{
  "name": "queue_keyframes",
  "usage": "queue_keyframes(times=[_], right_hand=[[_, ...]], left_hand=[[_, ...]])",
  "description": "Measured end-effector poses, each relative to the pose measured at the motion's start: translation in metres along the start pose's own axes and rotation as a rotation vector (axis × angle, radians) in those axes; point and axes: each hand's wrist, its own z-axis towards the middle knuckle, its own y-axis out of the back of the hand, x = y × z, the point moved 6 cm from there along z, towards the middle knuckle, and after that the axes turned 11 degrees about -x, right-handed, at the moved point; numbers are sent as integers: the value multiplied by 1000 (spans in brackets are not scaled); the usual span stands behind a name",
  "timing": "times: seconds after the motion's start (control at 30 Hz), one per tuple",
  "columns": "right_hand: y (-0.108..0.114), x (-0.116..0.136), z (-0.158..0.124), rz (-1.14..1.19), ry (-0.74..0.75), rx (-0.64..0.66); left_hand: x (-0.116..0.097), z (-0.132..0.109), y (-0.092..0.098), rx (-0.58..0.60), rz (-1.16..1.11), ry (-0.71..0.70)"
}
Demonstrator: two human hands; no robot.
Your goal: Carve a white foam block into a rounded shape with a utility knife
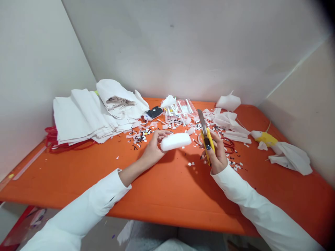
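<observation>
My left hand [153, 148] grips one end of a white oblong block [176, 141] and holds it just above the orange table [146, 188]. My right hand [216, 153] is closed round a yellow utility knife [206, 137]. Its long blade is extended and points up and away, a short way right of the block and not touching it. Both arms wear white sleeves.
A stack of white sheets and bags [89, 115] lies at the back left over red cords [56, 143]. Paper scraps, small cut bits and clear packets [180, 109] litter the back middle. Crumpled white paper with a yellow piece [267, 138] lies at the right. Walls close in on three sides.
</observation>
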Motion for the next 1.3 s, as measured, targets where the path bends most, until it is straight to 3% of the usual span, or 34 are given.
queue_keyframes(times=[0.23,0.37,0.47,0.57,0.67,0.73,0.87,1.03,1.17,1.3], right_hand=[[-12,-8,-5,44,-155,18],[-17,-15,-8,164,-245,43],[-13,-23,-4,177,-247,-9],[-3,-30,6,156,-186,-116],[0,-31,10,135,-113,-153],[-5,-29,7,110,-93,-110],[-11,-21,2,119,-77,-96],[-5,-29,7,199,-201,-149],[-11,-27,1,165,-238,-114],[-20,-15,-10,134,-225,-25]], left_hand=[[-22,-12,-7,237,262,-380],[-31,-20,-14,318,264,-461],[-26,-18,-12,261,178,-347],[-14,-14,-8,156,-6,-93],[-6,-17,-18,203,-175,164],[-5,-21,-25,226,-176,252],[2,-23,-30,125,-168,397],[3,-19,-34,66,-451,534],[-2,-19,-45,-63,-631,622],[1,-20,-49,-126,-562,617]])
